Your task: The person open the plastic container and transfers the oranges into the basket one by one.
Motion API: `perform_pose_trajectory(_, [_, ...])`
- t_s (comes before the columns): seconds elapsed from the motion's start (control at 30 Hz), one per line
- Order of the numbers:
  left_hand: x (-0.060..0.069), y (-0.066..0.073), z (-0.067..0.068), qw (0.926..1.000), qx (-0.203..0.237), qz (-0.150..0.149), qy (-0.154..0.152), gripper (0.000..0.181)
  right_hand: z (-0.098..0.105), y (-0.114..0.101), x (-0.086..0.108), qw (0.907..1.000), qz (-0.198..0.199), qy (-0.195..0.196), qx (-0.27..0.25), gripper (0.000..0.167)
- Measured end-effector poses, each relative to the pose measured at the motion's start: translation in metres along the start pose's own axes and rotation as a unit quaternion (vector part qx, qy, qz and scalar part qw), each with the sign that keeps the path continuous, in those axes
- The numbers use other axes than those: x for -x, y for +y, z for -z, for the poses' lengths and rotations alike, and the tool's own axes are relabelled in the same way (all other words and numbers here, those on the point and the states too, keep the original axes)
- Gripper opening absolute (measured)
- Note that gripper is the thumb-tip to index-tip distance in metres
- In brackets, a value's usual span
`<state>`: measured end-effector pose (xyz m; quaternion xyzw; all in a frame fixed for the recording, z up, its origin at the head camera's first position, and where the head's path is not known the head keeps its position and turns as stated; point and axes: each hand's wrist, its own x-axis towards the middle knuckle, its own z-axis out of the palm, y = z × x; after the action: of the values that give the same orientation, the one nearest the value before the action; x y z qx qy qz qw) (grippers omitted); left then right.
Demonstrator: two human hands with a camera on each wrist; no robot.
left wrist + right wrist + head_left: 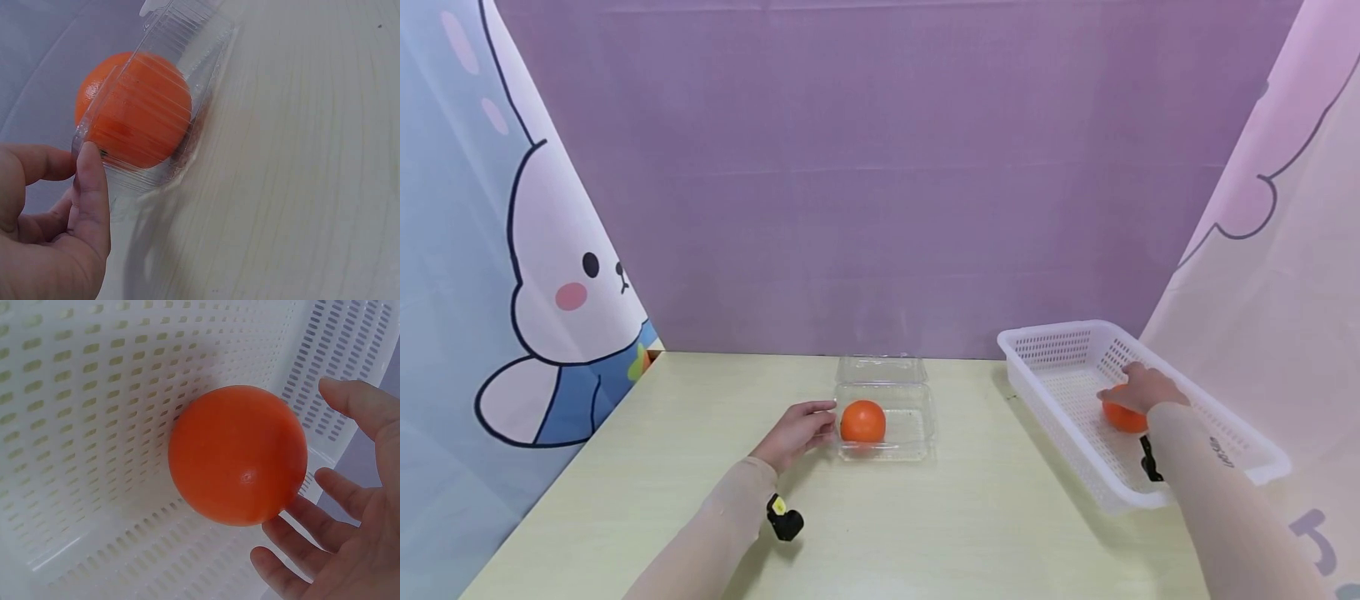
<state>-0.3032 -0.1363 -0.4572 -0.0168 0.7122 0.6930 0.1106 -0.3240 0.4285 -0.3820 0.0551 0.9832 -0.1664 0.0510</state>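
Observation:
A clear plastic clamshell box (910,429) lies on the table with its lid raised at the back. One orange (862,422) sits in its left part. My left hand (799,432) is at the box's left side; in the left wrist view its thumb and fingers (92,181) pinch the rim. Far to the right, a second orange (237,456) rests inside a white perforated basket (1052,417). Over that orange is my right hand (1146,390), its fingers spread and loosely bent. Some fingertips (275,525) are at the orange's side; whether they press it I cannot tell.
The pale wooden table (970,533) runs between box and basket. A purple cloth (880,183) hangs along its back edge, and printed curtains (572,250) stand at both sides. The basket's raised walls surround the right hand's orange.

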Motion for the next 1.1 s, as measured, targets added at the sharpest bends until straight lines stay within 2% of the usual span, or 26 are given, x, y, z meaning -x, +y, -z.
perform_pose_trajectory(0.2, [0.000, 0.000, 0.000, 1.0000, 0.002, 0.001, 0.001, 0.040, 0.004, -0.007, 0.001, 0.9999, 0.010, 0.008, -0.005, 0.102])
perform_pose_trajectory(0.57, [-0.001, -0.001, 0.000, 1.0000, 0.003, -0.003, -0.002, 0.042, 0.008, -0.018, 0.003, 0.9993, 0.028, 0.021, 0.010, 0.091])
perform_pose_trajectory(1.1, [0.002, 0.001, -0.001, 1.0000, -0.002, -0.004, 0.001, 0.041, 0.006, -0.035, -0.004, 0.9957, 0.077, 0.049, 0.013, 0.083])
